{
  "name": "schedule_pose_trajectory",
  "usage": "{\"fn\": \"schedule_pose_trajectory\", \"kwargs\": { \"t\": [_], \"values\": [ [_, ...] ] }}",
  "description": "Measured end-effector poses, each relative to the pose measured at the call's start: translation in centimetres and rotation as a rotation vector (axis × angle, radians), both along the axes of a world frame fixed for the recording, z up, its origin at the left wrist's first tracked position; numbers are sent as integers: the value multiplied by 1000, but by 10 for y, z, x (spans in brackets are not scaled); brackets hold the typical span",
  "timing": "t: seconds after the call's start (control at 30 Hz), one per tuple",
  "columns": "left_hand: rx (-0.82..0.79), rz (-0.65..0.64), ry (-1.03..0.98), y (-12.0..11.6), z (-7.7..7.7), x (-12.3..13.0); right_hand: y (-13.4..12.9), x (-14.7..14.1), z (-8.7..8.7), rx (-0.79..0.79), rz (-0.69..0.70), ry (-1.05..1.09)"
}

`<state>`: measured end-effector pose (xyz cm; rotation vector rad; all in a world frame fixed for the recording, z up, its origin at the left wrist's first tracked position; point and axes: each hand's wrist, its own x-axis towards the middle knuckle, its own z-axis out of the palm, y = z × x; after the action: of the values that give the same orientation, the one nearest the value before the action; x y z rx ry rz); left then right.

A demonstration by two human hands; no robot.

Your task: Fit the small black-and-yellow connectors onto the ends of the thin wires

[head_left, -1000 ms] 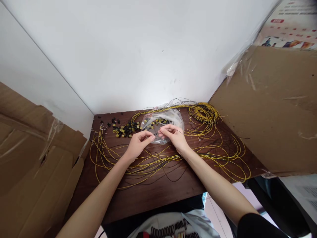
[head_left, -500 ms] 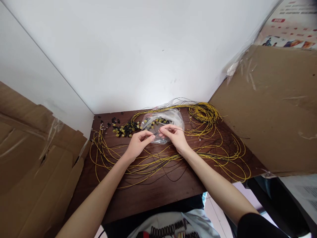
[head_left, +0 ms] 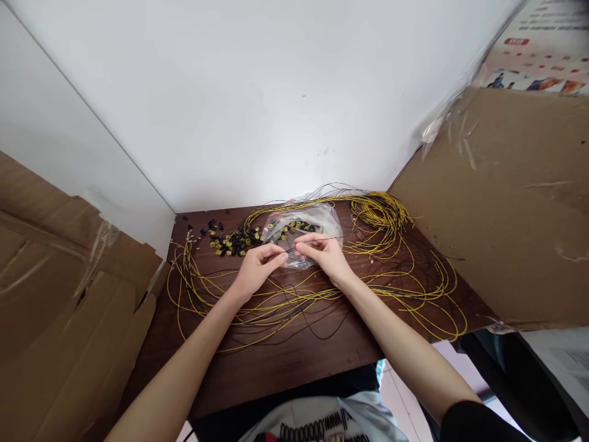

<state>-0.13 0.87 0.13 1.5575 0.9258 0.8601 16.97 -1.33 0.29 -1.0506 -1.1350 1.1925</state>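
My left hand (head_left: pixel 263 265) pinches a thin black wire between thumb and fingertips. Close beside it, my right hand (head_left: pixel 319 253) is also closed on black wire (head_left: pixel 330 239), whose free length sticks out to the right. The fingertips nearly meet above a clear plastic bag (head_left: pixel 332 219) holding small yellow-and-black parts (head_left: pixel 283 231). What exactly sits at the wire's end between the fingers is too small to make out. A loop of black wire (head_left: pixel 317 336) hangs down below my hands onto the table.
Yellow and black wires (head_left: pixel 276 313) lie across the brown table (head_left: pixel 294 368), with a coiled bundle (head_left: pixel 380 215) at the back right. Yellow-and-black connectors (head_left: pixel 234 240) are heaped left of the bag. Cardboard (head_left: pixel 515 209) stands at the right, more cardboard (head_left: pixel 69 307) at the left.
The hands have barely moved. A short dark piece now shows between my fingertips, and the right fingertips have shifted slightly left. The wires on the table lie almost as before.
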Motion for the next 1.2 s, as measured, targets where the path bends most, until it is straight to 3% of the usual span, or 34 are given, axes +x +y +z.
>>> {"fn": "schedule_pose_trajectory", "kwargs": {
  "t": [0.1,0.3,0.5,0.7,0.93,1.2],
  "values": [
    [-4,-5,1,0,0,0,0,0,-1,-7,31,-43],
    [10,-5,11,0,1,0,2,5,2,5,-129,23],
    [5,-19,9,-1,2,-1,1,1,-4,0,35,-55],
    [9,-18,15,0,2,0,4,5,-7,28,-158,-59],
    [5,-27,14,0,3,-1,0,-4,-4,12,37,-117],
    [-18,-11,-1,1,0,0,2,-1,-6,16,-146,-65]
  ]
}}
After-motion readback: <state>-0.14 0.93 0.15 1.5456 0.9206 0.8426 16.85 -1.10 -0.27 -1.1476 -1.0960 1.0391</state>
